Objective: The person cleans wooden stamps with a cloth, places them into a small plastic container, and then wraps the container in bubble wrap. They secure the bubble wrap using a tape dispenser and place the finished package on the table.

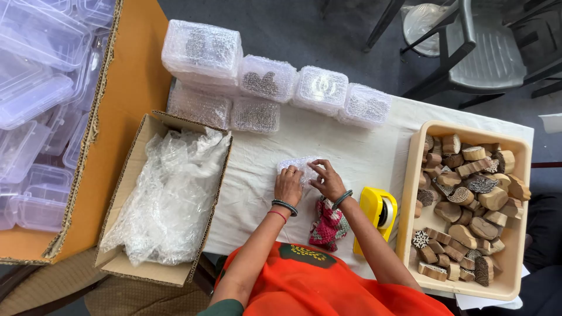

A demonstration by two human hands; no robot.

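Observation:
My left hand [288, 185] and my right hand [328, 179] both rest on a small bundle wrapped in bubble wrap [298, 165], which lies on the white cloth over the table [257, 175]. The fingers of both hands press on the wrap, the left at its near left side, the right at its near right side. What is inside the wrap is hidden. A yellow tape dispenser [376, 215] lies just right of my right forearm. A red and white cloth [326, 227] sits between my forearms.
Several bubble-wrapped packs [263, 82] line the table's far edge. A cardboard box of bubble wrap [170, 193] stands at the left, clear plastic boxes [35, 99] beyond it. A beige tray [410, 199] of carved wooden blocks is at the right. A grey chair [486, 52] stands beyond the table.

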